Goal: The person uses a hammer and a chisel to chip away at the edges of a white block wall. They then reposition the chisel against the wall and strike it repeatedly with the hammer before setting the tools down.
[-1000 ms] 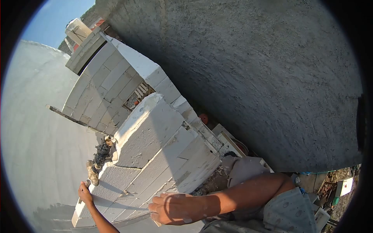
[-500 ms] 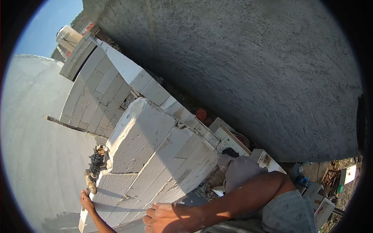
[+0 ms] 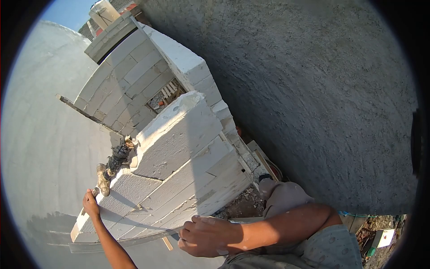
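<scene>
A stepped wall of white blocks (image 3: 179, 175) rises in front of me, with one big block (image 3: 177, 134) set highest. My left hand (image 3: 91, 204) curls over the top corner of the lowest course at the wall's near end. Low down on the wall's face, my right hand (image 3: 208, 235) is a closed fist around a tool whose wooden handle end (image 3: 167, 243) sticks out below it. A long thin dark strip (image 3: 121, 242) runs left from that fist along the wall's foot. I cannot tell what the tool is.
A dirty pair of gloves or rag (image 3: 114, 166) lies on the step beside the top block. A taller block wall (image 3: 130, 76) stands behind, with a rough grey rendered wall (image 3: 313, 98) on the right. Rubble and boxes (image 3: 380, 237) lie on the ground at lower right.
The view has swung, so the walls sit higher and further right. Both hands have shifted slightly up along the wall; the right fist stays closed.
</scene>
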Demonstrator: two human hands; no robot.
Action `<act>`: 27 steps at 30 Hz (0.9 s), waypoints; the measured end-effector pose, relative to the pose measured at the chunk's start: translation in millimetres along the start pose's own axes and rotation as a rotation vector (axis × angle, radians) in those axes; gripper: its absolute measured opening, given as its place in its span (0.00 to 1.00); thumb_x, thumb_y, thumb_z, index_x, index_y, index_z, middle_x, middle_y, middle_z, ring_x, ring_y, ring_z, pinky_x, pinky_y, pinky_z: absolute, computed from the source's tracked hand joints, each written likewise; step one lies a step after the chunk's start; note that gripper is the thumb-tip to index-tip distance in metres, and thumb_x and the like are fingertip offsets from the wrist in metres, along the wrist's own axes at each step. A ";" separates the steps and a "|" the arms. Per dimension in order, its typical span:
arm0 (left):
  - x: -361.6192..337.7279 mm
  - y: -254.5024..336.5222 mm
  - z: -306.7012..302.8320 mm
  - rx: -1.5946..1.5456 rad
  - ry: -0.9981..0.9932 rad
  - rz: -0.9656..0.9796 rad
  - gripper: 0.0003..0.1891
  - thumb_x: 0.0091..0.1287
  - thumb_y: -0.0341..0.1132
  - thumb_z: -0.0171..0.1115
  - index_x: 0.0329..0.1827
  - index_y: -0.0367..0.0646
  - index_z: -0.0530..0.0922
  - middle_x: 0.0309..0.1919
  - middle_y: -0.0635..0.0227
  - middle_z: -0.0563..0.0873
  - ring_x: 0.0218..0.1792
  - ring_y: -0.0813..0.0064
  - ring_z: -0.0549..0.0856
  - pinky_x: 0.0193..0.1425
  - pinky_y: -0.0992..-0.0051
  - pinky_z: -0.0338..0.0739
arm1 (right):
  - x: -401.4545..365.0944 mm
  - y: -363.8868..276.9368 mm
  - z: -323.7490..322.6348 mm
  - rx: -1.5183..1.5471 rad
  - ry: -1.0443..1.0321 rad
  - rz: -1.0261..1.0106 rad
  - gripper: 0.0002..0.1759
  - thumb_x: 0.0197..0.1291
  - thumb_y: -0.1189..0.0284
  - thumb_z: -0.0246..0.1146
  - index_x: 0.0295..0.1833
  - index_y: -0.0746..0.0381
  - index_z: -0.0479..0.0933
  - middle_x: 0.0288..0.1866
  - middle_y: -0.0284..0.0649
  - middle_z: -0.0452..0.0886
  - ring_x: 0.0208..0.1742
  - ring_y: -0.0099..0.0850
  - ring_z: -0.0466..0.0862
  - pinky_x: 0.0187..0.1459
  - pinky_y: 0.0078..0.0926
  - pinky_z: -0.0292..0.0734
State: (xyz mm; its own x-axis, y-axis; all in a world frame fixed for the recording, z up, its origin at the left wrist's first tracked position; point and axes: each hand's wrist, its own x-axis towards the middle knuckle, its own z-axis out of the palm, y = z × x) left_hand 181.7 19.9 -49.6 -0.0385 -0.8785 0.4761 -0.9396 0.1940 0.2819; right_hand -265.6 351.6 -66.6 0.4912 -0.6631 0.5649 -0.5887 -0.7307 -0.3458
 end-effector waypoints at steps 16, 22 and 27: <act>-18.9 56.9 -20.6 0.167 0.028 -0.079 0.27 0.71 0.54 0.47 0.37 0.43 0.88 0.35 0.56 0.89 0.42 0.54 0.85 0.58 0.59 0.71 | 36.1 4.1 13.2 0.083 -0.542 0.043 0.12 0.48 0.76 0.65 0.41 0.63 0.78 0.33 0.41 0.78 0.40 0.41 0.82 0.43 0.37 0.78; -19.4 53.2 -22.5 0.148 0.016 -0.080 0.28 0.71 0.55 0.46 0.37 0.42 0.87 0.36 0.56 0.88 0.43 0.54 0.85 0.59 0.60 0.71 | 47.8 -0.3 37.9 0.153 -0.533 0.075 0.07 0.54 0.74 0.67 0.36 0.65 0.78 0.30 0.45 0.78 0.37 0.46 0.82 0.41 0.40 0.78; -21.6 54.9 -27.7 0.137 -0.032 -0.106 0.28 0.72 0.55 0.43 0.38 0.46 0.89 0.38 0.58 0.89 0.44 0.58 0.85 0.62 0.63 0.69 | 42.1 7.7 58.1 0.166 -0.563 0.080 0.08 0.54 0.74 0.69 0.35 0.66 0.79 0.30 0.47 0.79 0.34 0.48 0.82 0.39 0.41 0.78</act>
State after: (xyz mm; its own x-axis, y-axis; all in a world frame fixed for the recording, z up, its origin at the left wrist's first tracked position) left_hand 140.3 61.6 -21.3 0.0543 -0.9048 0.4223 -0.9764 0.0403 0.2120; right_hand -212.1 308.7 -89.0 0.7414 -0.6681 0.0635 -0.5516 -0.6605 -0.5094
